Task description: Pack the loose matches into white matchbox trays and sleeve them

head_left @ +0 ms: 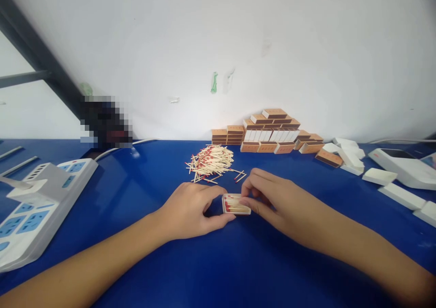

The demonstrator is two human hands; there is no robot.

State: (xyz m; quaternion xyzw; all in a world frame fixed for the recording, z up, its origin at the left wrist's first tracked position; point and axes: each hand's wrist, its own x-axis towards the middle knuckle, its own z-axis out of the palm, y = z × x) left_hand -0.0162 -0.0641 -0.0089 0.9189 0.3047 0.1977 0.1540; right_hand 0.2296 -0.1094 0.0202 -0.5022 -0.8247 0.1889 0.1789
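A small white matchbox tray sits on the blue table in front of me, partly filled with red-tipped matches. My left hand holds the tray at its left end between thumb and forefinger. Over the tray's right end, my right hand is closed in a pinch, its thumb and fingertips on the matches there. How many it grips is hidden by the fingers. Just beyond the tray lies a loose heap of matches, with a few stray ones on its right side.
Closed matchboxes are stacked against the wall. White empty trays and a white device lie at the right. A power strip with a plug takes up the left, its cable running to the back.
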